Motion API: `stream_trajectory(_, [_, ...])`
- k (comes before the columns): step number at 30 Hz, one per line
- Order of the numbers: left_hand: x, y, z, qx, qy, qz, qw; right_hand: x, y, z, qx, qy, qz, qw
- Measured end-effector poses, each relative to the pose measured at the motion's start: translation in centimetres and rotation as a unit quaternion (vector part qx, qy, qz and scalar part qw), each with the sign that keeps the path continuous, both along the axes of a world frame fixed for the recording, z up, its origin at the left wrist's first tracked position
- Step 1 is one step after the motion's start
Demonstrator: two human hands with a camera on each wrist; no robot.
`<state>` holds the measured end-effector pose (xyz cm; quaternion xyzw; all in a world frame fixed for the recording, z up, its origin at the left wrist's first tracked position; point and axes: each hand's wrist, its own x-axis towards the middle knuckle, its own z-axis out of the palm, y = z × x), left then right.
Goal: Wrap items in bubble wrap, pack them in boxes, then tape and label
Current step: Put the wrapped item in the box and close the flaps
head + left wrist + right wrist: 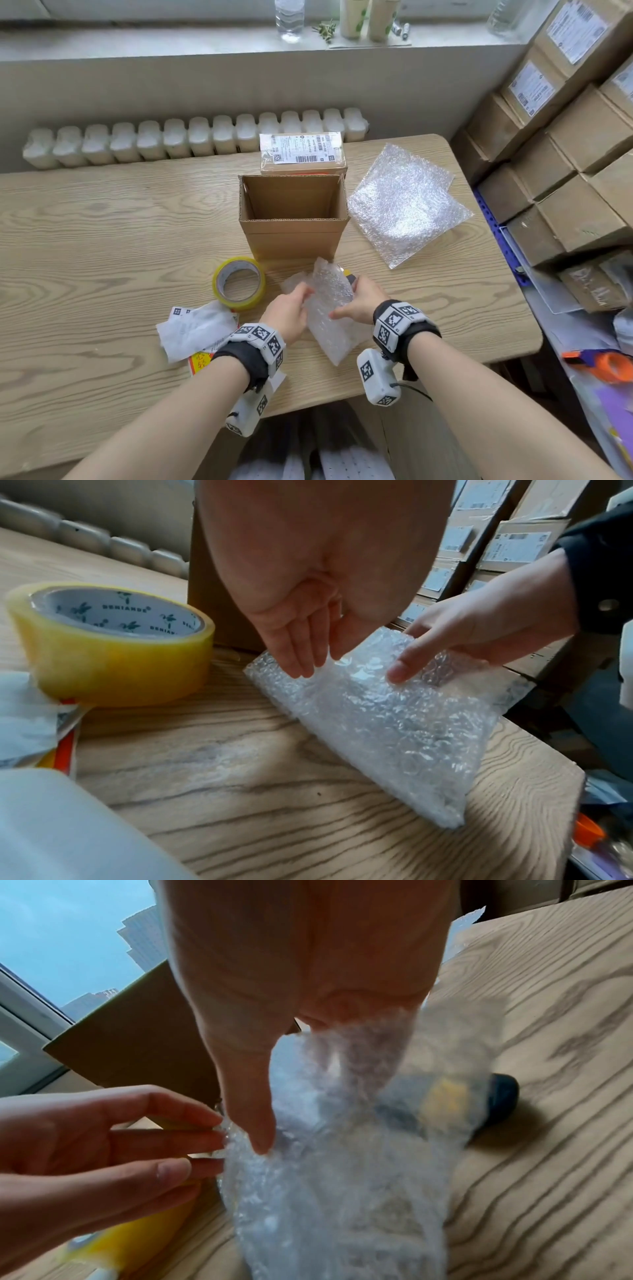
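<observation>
Both hands are on the bubble wrap [330, 308] at the near edge of the table [102, 240], just in front of the open box [293, 219]. The left hand [289, 313] touches its left edge with fingers nearly straight; the right hand [359, 301] pinches the right side. A dark, yellow-banded item [445, 1099] pokes out beyond the right hand, its long axis running towards the box, so the right hand looks nearer.
</observation>
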<state>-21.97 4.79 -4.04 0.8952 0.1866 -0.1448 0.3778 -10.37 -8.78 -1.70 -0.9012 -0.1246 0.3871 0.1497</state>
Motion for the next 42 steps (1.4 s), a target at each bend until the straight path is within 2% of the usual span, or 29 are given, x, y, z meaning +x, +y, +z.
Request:
stream_trajectory(4, [-0.2,0.2,0.9,-0.008,-0.040,-0.009,0.999,-0.1,-0.1,-0.2,0.009,0.021,-0.033,0.999])
stream_trajectory(10, [0.4,1.1,3.8,-0.016,-0.121,0.030,0.992,-0.4,-0.4,1.9,0.086,0.073,-0.052,0.992])
stream_trajectory(14, [1.0,1.7,6.2,-0.011,-0.172,0.022,0.985,-0.5,-0.6,4.4,0.142,0.031,-0.064,0.987])
stream_trajectory(18, [1.3,2.3,9.1,0.001,-0.221,0.007,0.975,-0.1,-0.7,8.7,0.167,-0.008,-0.039,0.985])
stream_trajectory(23, [1.7,4.9,13.3,0.110,-0.255,0.066,0.958,2.1,0.1,13.8,0.218,-0.055,-0.034,0.974])
stream_trajectory(27, [2.0,8.2,13.1,0.128,-0.245,0.142,0.950,4.1,2.4,16.3,0.282,-0.093,-0.057,0.953])
stream_trajectory(33, [3.1,11.3,10.2,0.132,-0.201,0.137,0.961,5.6,6.8,16.5,0.329,-0.135,-0.025,0.934])
stream_trajectory(37, [4.1,11.9,9.5,0.115,-0.126,0.135,0.976,6.1,8.9,15.3,0.329,-0.161,0.010,0.931])
stream_trajectory(42, [5.0,12.5,8.9,0.101,-0.087,0.122,0.984,6.0,9.9,14.5,0.336,-0.177,0.068,0.923])
